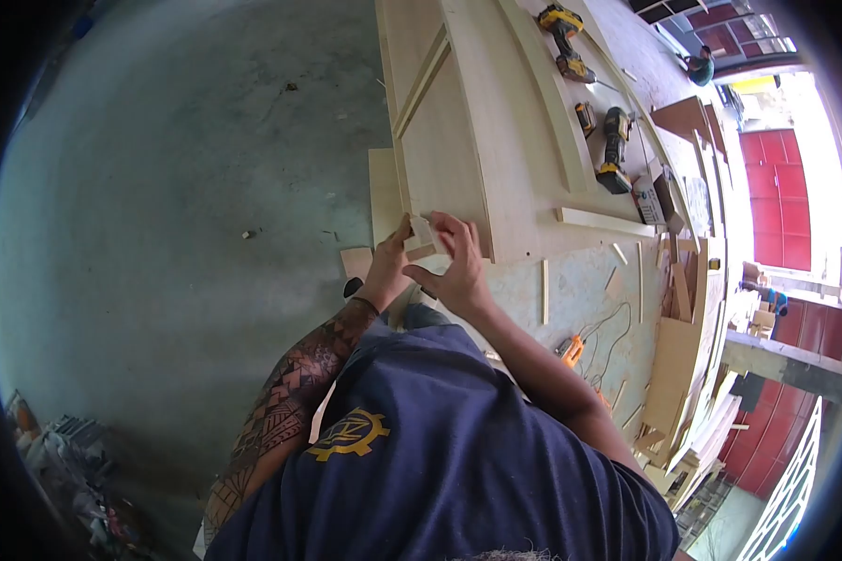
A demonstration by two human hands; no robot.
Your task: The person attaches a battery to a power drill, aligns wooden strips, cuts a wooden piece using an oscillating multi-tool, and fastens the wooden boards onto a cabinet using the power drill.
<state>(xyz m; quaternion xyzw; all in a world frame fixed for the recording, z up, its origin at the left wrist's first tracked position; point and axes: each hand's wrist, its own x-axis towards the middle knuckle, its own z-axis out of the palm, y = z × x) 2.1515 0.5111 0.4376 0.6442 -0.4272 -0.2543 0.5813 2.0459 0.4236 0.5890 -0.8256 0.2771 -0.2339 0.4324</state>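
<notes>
The left hand (389,266) seemed to pinch the small pale wooden block (423,232) at the wearer's twelve o'clock, beside a plywood panel (451,164). It looked light, stiff and unlikely to slip, best held by opposite edges. The right hand (460,269) curved wide at three o'clock from it, contact unclear. A cordless drill (615,150) lay toward two o'clock.

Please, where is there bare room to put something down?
Mostly free: the grey concrete floor left of the pale wooden panel, with small scraps. A smaller free patch: the pale wooden surface between that panel and the long pale wooden strip. Crowded: around the two black-and-yellow power tools and small cardboard box.
</notes>
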